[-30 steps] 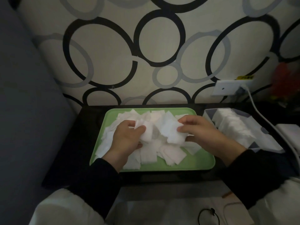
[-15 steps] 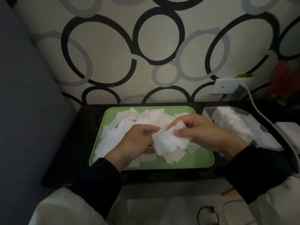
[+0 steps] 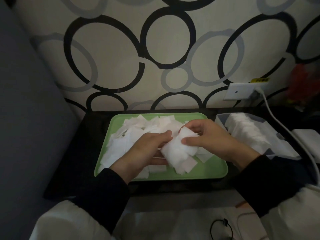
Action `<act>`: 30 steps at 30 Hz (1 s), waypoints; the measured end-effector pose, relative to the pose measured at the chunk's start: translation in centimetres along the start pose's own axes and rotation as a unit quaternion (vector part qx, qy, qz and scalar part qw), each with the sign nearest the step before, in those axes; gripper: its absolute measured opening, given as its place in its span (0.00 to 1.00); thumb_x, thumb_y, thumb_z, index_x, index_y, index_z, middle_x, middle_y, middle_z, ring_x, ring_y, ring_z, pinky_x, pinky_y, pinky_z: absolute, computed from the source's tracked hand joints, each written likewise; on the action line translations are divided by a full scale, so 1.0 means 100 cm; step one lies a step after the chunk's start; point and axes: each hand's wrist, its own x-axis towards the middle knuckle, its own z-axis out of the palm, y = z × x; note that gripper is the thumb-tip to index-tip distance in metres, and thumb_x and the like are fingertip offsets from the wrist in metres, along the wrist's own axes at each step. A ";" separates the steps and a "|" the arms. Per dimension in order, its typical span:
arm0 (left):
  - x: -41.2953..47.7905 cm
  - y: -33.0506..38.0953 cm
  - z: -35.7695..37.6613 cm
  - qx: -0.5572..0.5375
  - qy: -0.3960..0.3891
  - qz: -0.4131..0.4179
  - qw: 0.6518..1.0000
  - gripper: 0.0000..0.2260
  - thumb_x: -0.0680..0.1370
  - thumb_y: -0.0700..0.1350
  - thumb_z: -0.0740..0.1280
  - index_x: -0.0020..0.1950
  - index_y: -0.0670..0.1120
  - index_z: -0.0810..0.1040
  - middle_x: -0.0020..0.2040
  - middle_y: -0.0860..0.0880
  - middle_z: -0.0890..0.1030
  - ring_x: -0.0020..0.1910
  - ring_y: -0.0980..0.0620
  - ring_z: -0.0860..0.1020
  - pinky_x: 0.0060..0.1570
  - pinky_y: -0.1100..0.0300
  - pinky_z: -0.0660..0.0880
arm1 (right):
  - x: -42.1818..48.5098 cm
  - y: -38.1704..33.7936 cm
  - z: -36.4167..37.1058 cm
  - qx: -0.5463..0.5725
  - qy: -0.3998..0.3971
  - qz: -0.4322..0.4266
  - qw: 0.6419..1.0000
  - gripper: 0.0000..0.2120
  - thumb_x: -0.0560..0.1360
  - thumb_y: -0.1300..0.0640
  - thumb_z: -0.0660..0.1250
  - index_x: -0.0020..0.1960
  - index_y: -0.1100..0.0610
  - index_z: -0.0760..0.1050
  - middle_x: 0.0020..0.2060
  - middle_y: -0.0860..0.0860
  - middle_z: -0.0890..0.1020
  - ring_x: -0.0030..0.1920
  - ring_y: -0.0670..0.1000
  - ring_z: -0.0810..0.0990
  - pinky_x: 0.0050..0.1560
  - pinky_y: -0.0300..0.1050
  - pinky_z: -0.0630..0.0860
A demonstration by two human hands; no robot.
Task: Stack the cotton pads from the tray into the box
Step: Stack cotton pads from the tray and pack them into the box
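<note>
A green tray [image 3: 209,172] on the dark table holds a loose pile of white cotton pads [image 3: 128,135]. Above its middle, both hands hold a small bunch of pads [image 3: 174,151]. My left hand [image 3: 145,153] grips the bunch from the left side. My right hand [image 3: 207,137] pinches it from the right, thumb on the near face. To the right stands a clear box [image 3: 220,118] with a row of stacked pads [image 3: 247,132] inside.
A white cable [image 3: 284,129] runs from a wall socket [image 3: 240,91] down past the box. A white object [image 3: 308,139] lies at the right edge. The patterned wall stands close behind the table. A black band [image 3: 221,229] lies below.
Both hands came together over the tray's middle, gathering pads into one bunch held between them. The bunch is tighter and lifted slightly compared with a second ago.
</note>
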 end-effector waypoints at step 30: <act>-0.004 0.004 0.000 0.014 -0.006 0.043 0.999 0.14 0.80 0.34 0.62 0.52 0.49 0.84 0.49 0.47 0.87 0.50 0.49 0.85 0.49 0.57 0.82 | -0.001 -0.004 0.012 0.097 0.048 0.035 0.994 0.07 0.70 0.65 0.75 0.48 0.62 0.82 0.45 0.56 0.86 0.45 0.53 0.85 0.43 0.48 0.84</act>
